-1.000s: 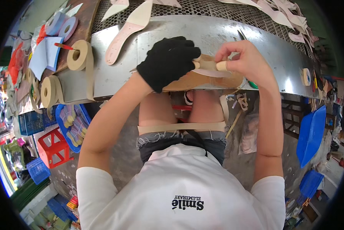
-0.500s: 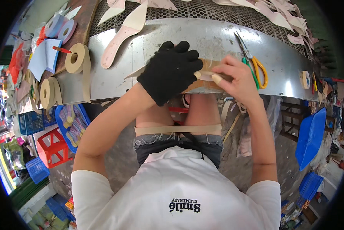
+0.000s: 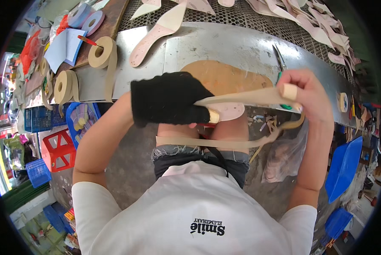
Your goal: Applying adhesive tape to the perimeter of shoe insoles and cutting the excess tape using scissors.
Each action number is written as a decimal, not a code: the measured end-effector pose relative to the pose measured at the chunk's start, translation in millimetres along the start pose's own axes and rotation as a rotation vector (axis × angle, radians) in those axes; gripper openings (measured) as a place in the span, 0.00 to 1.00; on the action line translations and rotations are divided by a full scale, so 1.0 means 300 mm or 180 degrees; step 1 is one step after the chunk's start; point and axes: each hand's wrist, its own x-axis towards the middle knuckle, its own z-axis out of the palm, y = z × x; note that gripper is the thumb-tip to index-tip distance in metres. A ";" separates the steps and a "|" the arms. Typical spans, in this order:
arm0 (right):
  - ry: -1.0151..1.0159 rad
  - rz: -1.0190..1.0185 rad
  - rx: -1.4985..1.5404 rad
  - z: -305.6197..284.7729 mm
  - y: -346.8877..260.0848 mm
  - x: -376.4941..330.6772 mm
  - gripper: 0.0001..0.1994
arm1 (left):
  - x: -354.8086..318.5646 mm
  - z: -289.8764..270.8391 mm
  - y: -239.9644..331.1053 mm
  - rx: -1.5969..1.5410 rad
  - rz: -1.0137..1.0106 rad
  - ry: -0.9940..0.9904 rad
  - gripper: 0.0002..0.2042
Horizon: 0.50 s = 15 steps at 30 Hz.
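Note:
My left hand point(image 3: 169, 97), in a black glove, is closed on a pale pink insole point(image 3: 234, 111) at the table's front edge. Most of the insole is hidden under the glove; one rounded end pokes out. From the glove a beige strip point(image 3: 250, 97) runs tight to my bare right hand point(image 3: 307, 95), whose fingers pinch it. Both thumbs wear tan covers. The strip's slack trails down from the right hand and crosses over my thighs. Just beyond my hands lies a brown board point(image 3: 224, 76). Scissors point(image 3: 278, 57) lie behind my right hand, their handles mostly covered by it.
Beige tape rolls point(image 3: 102, 53) stand at the left of the metal table point(image 3: 156, 55). Another insole point(image 3: 150, 44) lies near the mesh point(image 3: 224, 12), where several more are heaped at right. A red stool point(image 3: 59, 151) and blue tray point(image 3: 343, 170) flank me.
My right hand has moved right and away from the left, drawing the strip out between them. My left hand has come down and nearer, uncovering the brown board and showing the insole's end.

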 end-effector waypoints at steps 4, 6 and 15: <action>0.0580 0.0028 0.1012 0.080 0.060 -0.049 0.09 | -0.079 0.074 -0.063 -0.1101 0.0383 0.0916 0.19; 0.0415 0.0092 0.1761 0.142 0.069 -0.074 0.08 | -0.082 0.102 -0.075 -0.1859 0.0385 0.0805 0.18; 0.1248 -0.0756 0.2310 0.457 0.060 -0.017 0.05 | 0.005 0.208 0.008 -0.4090 0.1181 0.2170 0.16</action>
